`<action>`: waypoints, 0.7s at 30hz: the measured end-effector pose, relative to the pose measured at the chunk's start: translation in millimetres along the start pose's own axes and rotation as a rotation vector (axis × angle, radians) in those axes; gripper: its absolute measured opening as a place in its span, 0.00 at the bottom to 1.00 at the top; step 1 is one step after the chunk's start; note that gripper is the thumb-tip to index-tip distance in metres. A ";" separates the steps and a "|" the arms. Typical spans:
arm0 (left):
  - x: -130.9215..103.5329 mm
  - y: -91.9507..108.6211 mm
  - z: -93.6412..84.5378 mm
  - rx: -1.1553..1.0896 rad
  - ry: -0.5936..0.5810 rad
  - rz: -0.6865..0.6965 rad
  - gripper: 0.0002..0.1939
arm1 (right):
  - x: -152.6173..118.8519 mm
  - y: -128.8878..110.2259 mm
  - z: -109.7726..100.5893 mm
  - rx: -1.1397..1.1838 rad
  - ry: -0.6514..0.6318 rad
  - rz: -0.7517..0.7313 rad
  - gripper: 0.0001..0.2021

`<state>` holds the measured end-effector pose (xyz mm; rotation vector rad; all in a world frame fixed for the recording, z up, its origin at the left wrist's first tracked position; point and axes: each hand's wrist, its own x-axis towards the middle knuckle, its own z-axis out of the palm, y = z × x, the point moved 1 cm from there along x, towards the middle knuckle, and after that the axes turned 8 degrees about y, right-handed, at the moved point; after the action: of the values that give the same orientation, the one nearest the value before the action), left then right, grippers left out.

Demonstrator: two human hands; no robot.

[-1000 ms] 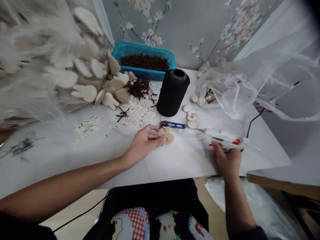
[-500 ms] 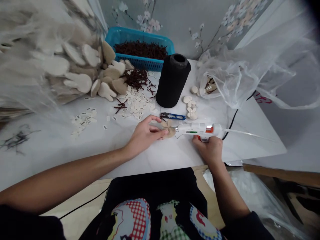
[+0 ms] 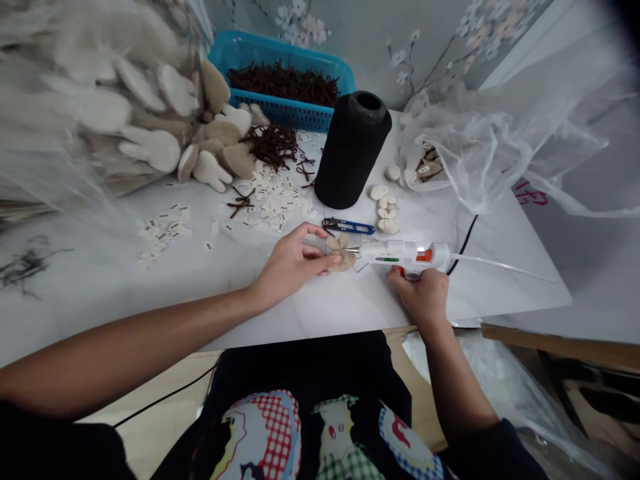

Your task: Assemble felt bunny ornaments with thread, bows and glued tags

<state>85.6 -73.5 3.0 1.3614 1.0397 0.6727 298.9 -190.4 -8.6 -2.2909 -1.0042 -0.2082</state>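
Note:
My left hand (image 3: 295, 259) pinches a beige fabric bunny-shaped piece (image 3: 345, 261) between thumb and fingers, just over the table. In my right hand (image 3: 424, 293) is a white hot glue gun (image 3: 390, 252) with an orange trigger, its metal nozzle pointing left at the beige piece. The nozzle tip overlaps the piece; whether it touches cannot be told. A clear glue stick (image 3: 500, 265) sticks out of the gun's back. Blue-handled thread snips (image 3: 350, 227) lie just beyond the piece, beside several cream fabric pieces (image 3: 385, 208).
A black thread cone (image 3: 353, 150) stands behind the snips. The blue basket (image 3: 285, 41) holds dark brown bows. Small white labels (image 3: 280, 200) and loose bows (image 3: 273, 145) lie scattered at left. Plastic bags hold bunny shapes (image 3: 155, 150) at left and beige pieces (image 3: 430, 163) at right. A black cord (image 3: 467, 243) crosses the table.
The beige piece has turned a little and shows more clearly at the nozzle. Both hands keep their holds, and the view has tilted slightly.

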 end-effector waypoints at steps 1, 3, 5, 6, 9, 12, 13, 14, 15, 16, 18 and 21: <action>-0.1 0.5 0.2 -0.006 0.001 -0.005 0.23 | -0.2 0.6 0.4 -0.002 -0.001 -0.005 0.19; -0.3 1.4 0.5 -0.009 0.002 -0.010 0.23 | -0.7 1.7 0.9 -0.006 0.001 -0.018 0.19; -0.4 1.6 1.0 0.000 0.005 -0.010 0.23 | -0.9 2.0 0.9 -0.020 0.001 -0.030 0.19; -0.3 1.4 1.2 0.001 0.008 -0.009 0.23 | -0.9 1.9 0.8 -0.030 -0.001 -0.035 0.19; 0.6 -0.1 1.1 -0.020 0.013 -0.013 0.22 | -0.4 0.9 0.2 -0.059 -0.009 -0.043 0.20; 2.5 -0.4 -1.4 -0.067 0.004 -0.014 0.22 | -0.2 0.6 0.2 -0.082 -0.014 -0.031 0.21; 3.2 -0.1 -2.7 -0.087 0.005 -0.013 0.22 | -0.3 0.8 0.5 -0.084 -0.018 -0.020 0.20; 4.0 0.3 -4.2 -0.106 0.011 -0.010 0.22 | -0.5 1.2 0.6 -0.080 -0.012 -0.005 0.20; 4.8 0.7 -5.6 -0.123 0.022 -0.006 0.22 | -0.7 1.7 0.6 -0.070 0.005 0.015 0.20; 5.6 1.0 -6.9 -0.139 0.036 -0.002 0.22 | -1.0 2.3 0.4 -0.056 0.033 0.037 0.20; 6.8 1.0 -8.5 -0.158 0.061 0.000 0.22 | -1.5 3.6 -0.7 -0.021 0.099 0.071 0.20; 8.0 -0.6 -8.5 -0.152 0.080 -0.016 0.23 | -2.6 4.3 -2.9 0.031 0.111 0.064 0.19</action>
<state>81.5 -62.7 1.6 1.2018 1.0398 0.7836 300.4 -196.0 -9.3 -2.2536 -0.8706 -0.2879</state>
